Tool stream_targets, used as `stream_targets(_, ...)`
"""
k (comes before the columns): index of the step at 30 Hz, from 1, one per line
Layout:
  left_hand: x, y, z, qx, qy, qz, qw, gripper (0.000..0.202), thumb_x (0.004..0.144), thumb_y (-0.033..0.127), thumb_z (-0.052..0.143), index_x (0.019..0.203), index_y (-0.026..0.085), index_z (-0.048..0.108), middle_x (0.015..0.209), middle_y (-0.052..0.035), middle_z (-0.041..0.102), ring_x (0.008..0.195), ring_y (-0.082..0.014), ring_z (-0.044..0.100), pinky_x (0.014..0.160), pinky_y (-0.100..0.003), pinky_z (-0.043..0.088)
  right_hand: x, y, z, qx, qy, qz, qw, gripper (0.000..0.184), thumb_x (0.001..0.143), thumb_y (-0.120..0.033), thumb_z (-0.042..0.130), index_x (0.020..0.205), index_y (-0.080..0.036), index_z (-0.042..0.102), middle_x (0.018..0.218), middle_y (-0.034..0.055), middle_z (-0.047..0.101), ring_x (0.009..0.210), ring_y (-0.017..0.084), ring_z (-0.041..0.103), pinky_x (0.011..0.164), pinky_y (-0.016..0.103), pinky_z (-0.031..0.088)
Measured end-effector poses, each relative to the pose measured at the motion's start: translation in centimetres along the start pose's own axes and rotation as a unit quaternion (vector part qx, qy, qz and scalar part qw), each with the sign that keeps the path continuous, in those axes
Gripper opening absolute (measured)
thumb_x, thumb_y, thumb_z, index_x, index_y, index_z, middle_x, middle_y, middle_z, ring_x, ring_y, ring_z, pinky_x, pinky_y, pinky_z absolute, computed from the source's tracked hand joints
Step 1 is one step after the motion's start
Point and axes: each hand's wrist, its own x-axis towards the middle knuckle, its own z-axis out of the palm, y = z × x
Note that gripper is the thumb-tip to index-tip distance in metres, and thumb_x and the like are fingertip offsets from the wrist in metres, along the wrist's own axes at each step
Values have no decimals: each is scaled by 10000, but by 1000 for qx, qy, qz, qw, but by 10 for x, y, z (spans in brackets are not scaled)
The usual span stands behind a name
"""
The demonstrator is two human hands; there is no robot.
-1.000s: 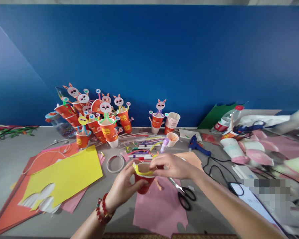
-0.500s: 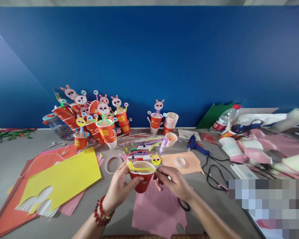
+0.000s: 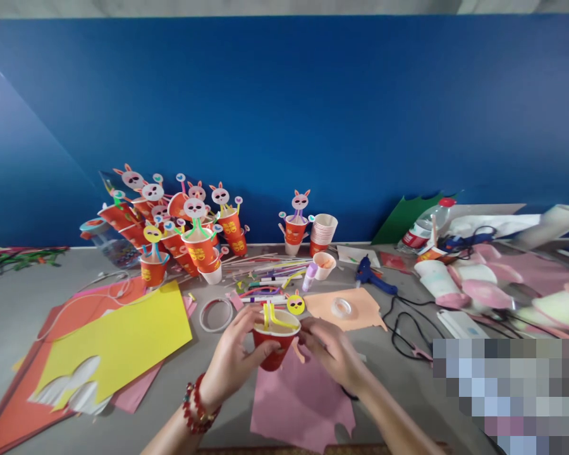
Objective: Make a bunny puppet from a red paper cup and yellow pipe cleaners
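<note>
My left hand (image 3: 239, 347) is wrapped round a red paper cup (image 3: 271, 355) with a white inside, thumb across its front. A bent yellow strip (image 3: 282, 321), like a pipe cleaner, lies in the cup: its upper ends stand above the back rim and its lower part runs toward the right wall. Against the cup's right side, the curled fingers of my right hand (image 3: 329, 347) are closed; what they pinch is hidden. Just behind the cup lies a yellow paper rabbit face (image 3: 295, 303). Under the hands is a pink paper sheet (image 3: 298, 404).
Decorated rabbit cups (image 3: 199, 246) crowd the back left. Stacked cups (image 3: 323, 230) stand near the wall. Pens (image 3: 270, 291), a glue stick (image 3: 310, 277) and a blue glue gun (image 3: 372, 276) lie beyond my hands. Yellow paper (image 3: 137, 347) is at left; black cable (image 3: 408, 322) at right.
The yellow strip's free ends have swung from the cup's left rim to standing upright at the back. My right hand has come closer against the cup's side; the left still holds it.
</note>
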Motion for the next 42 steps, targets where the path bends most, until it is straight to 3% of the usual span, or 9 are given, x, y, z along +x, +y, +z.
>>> stream_targets(10, -22, -10, 13, -34, 67, 76, 994, 397, 873, 271, 698, 1235, 240, 536, 1252, -125, 654, 1210, -284, 620, 1011, -426, 516, -18, 6, 17, 3, 59, -31, 998, 420, 1050, -412, 405, 752, -203, 615, 707, 43, 665, 672, 180, 632, 627, 268, 463)
stream_targets(14, -24, -11, 19, -25, 52, 86, 995, 645, 850, 330, 738, 1403, 244, 418, 1342, -154, 619, 1230, -299, 622, 994, -413, 544, -22, 0, 14, 15, 78, -63, 995, 290, 1000, -422, 506, 1175, -223, 625, 1098, 129, 700, 998, 257, 670, 849, 353, 531)
stream_targets(18, -21, -4, 16, 7, 26, 128, 991, 600, 847, 365, 745, 1372, 283, 467, 1303, -118, 668, 1197, -286, 653, 1008, -389, 543, -21, -1, 21, 81, 48, -31, 995, 752, 817, -572, 737, 1443, -268, 453, 1416, 155, 558, 1260, 333, 572, 1002, 426, 509)
stream_targets(23, -20, 0, 6, -24, 2, 131, 991, 441, 988, 292, 532, 1424, 257, 471, 1363, -126, 647, 1226, -261, 641, 1008, -347, 539, -18, 6, 36, 146, 88, -58, 984, 576, 889, -530, 680, 1382, -281, 517, 1335, 132, 638, 1187, 313, 632, 1009, 417, 516)
stream_targets(26, -20, -5, 2, -31, 38, 121, 991, 353, 1007, 146, 441, 1310, 258, 582, 1239, -90, 721, 1123, -209, 695, 946, -291, 553, -18, 11, 40, 135, 110, -66, 983, 542, 878, -485, 709, 1346, -268, 545, 1286, 126, 665, 1139, 306, 658, 979, 396, 540)
stream_targets(31, -19, -12, -1, -53, 102, 120, 986, 323, 1001, 138, 462, 1249, 250, 636, 1184, -80, 744, 1083, -212, 706, 966, -315, 532, -20, 19, 41, 118, 156, -66, 979, 472, 925, -436, 656, 1346, -258, 541, 1222, 118, 685, 1072, 283, 689, 925, 366, 571)
stream_targets(34, -16, -10, 3, -208, 72, 70, 973, 379, 1014, 295, 487, 1392, 286, 506, 1309, -114, 672, 1159, -253, 669, 988, -383, 531, -17, 18, 42, 121, 161, -84, 976, 504, 908, -472, 670, 1350, -266, 543, 1242, 123, 678, 1087, 300, 686, 931, 378, 572)
stream_targets(38, -13, -7, 15, -392, -9, 18, 920, 969, 782, 600, 724, 1554, 325, 206, 1504, -176, 478, 1325, -370, 527, 1071, -507, 460, -11, 8, 42, 151, 155, -98, 971, 510, 913, -538, 638, 1344, -285, 535, 1265, 115, 671, 1105, 309, 680, 931, 387, 573)
stream_targets(42, -14, -6, 23, -340, -77, -57, 935, 800, 724, 495, 826, 1403, 220, 504, 1325, -157, 621, 1228, -361, 584, 1037, -421, 477, -11, 2, 40, 128, 105, -75, 983, 542, 899, -596, 628, 1315, -262, 534, 1197, 113, 689, 1039, 290, 686, 864, 349, 573)
